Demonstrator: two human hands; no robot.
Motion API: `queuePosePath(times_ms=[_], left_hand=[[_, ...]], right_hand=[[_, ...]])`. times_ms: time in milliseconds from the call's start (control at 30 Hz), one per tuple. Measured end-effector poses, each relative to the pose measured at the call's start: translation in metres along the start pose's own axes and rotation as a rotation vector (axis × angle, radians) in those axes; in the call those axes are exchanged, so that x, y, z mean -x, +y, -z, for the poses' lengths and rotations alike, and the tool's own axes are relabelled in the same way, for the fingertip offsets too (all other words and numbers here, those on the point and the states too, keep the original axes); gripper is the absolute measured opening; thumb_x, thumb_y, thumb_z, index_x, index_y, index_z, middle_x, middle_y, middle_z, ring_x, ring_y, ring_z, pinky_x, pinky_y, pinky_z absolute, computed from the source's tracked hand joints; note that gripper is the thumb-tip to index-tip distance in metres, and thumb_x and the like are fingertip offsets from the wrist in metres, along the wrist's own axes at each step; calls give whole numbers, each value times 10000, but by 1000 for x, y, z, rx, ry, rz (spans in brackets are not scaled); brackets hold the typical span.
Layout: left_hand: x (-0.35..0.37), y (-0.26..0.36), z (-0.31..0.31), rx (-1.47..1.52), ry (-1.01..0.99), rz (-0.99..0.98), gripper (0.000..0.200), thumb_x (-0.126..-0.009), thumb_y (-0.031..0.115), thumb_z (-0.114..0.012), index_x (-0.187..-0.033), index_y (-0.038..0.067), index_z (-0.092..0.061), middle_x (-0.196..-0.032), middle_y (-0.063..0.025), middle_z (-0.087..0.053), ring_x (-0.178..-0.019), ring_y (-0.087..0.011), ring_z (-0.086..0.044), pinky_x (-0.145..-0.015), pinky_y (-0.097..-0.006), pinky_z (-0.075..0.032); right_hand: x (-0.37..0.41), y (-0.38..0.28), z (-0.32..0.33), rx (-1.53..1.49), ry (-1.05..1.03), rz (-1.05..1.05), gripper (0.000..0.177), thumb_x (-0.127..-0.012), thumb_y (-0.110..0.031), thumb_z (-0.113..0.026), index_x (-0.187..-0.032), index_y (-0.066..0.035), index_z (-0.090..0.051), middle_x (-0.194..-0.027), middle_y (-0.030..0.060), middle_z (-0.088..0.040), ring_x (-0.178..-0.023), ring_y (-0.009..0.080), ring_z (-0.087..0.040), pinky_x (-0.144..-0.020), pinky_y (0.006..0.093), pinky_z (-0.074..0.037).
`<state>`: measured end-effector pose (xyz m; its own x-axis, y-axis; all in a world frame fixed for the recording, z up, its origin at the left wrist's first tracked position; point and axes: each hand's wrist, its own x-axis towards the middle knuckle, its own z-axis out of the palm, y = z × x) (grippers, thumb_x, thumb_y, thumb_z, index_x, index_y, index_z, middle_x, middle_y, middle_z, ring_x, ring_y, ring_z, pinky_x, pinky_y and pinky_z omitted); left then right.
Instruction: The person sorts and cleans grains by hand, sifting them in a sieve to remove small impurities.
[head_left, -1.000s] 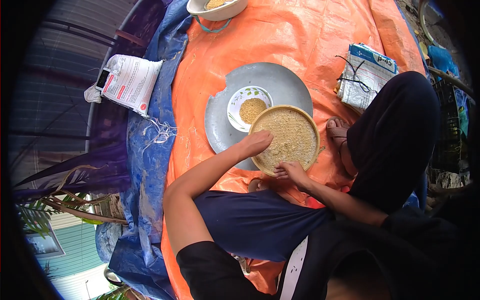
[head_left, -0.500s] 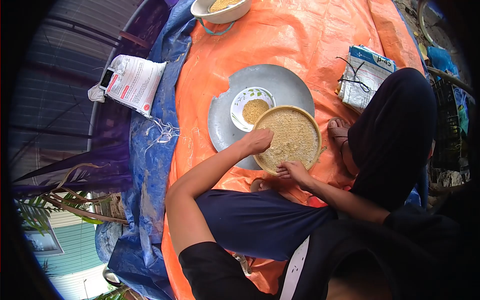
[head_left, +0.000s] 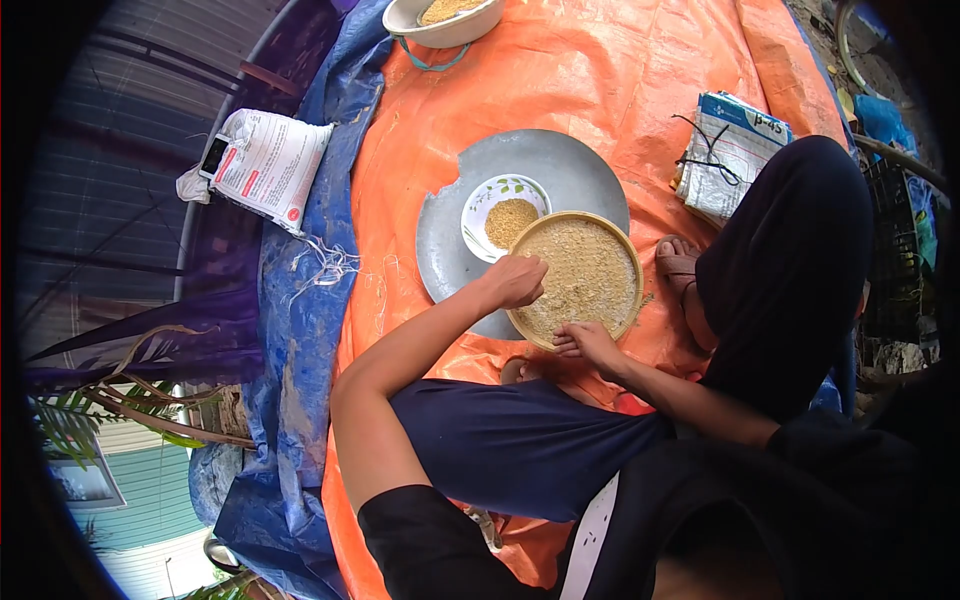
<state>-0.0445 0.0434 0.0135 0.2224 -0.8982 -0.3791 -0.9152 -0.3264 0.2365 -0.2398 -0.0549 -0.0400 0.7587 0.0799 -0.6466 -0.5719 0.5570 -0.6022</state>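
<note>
A round woven tray [head_left: 632,250] with a pale rim holds a layer of tan grain [head_left: 580,270]. My left hand [head_left: 517,282] is closed over its left side, fingertips above the grain; what they pinch is hidden. At the near rim, my right hand [head_left: 588,346] is closed, fingers curled around the edge. The woven tray overlaps a large grey metal tray [head_left: 445,250] with a jagged, broken edge. On that metal tray, a white bowl [head_left: 481,207] with a green leaf pattern contains golden grain [head_left: 509,221], and the woven tray partly covers its near right side.
An orange tarp [head_left: 410,150] lies under everything, bordered by a blue tarp [head_left: 300,350]. At the top stands a white basin [head_left: 455,33] with grain. A printed white sack [head_left: 270,165] is at left, folded sacks [head_left: 730,150] at right. My bent leg [head_left: 800,270] rises beside the tray.
The grain's surface near my hands looks slightly different, its small heap flatter. Both hands and the woven tray stay almost where they were.
</note>
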Motion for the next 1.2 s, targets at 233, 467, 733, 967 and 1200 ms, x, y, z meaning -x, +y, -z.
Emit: queuePosePath(times_ms=[233, 467, 733, 967, 1200], left_hand=[[-1, -1, 2, -1, -18, 22, 225, -788, 205, -474, -743, -10, -525, -729, -190, -585, -686, -382, -593, -629, -474, -479], [-3, -1, 2, 12, -16, 41, 225, -791, 194, -469, -741, -15, -535, -724, -203, -600, -679, -383, -603, -624, -471, -487], [-2, -3, 0, -9, 25, 9, 221, -791, 181, -466, -736, -18, -542, -683, -200, -601, -634, -381, -604, -586, -464, -493], [-4, -3, 0, -36, 13, 22, 226, -790, 174, -461, -710, -13, -558, -675, -198, -609, -627, -376, -608, -577, -462, -494], [-6, -7, -5, -62, 29, 16, 222, -803, 165, -458, -701, -4, -559, -663, -188, -607, -606, -371, -602, -567, -458, -494]], right_hand=[[0, 0, -1, -42, -1, 2, 327, -911, -229, -496, -983, 76, -589, -861, 125, -625, -762, 183, -631, -695, 258, -521], [-1, 2, 1, -70, -5, -9, 323, -909, -225, -494, -972, 77, -591, -852, 120, -623, -758, 179, -631, -695, 255, -523], [0, 1, 0, -61, -2, -8, 335, -912, -227, -489, -987, 84, -589, -862, 128, -625, -768, 185, -633, -699, 260, -525], [-1, 2, 0, -55, 5, -5, 335, -911, -225, -491, -984, 87, -590, -872, 132, -629, -766, 191, -636, -701, 265, -527], [0, 0, 1, -71, -6, -7, 330, -910, -224, -492, -985, 83, -586, -862, 128, -627, -768, 195, -638, -697, 270, -530]])
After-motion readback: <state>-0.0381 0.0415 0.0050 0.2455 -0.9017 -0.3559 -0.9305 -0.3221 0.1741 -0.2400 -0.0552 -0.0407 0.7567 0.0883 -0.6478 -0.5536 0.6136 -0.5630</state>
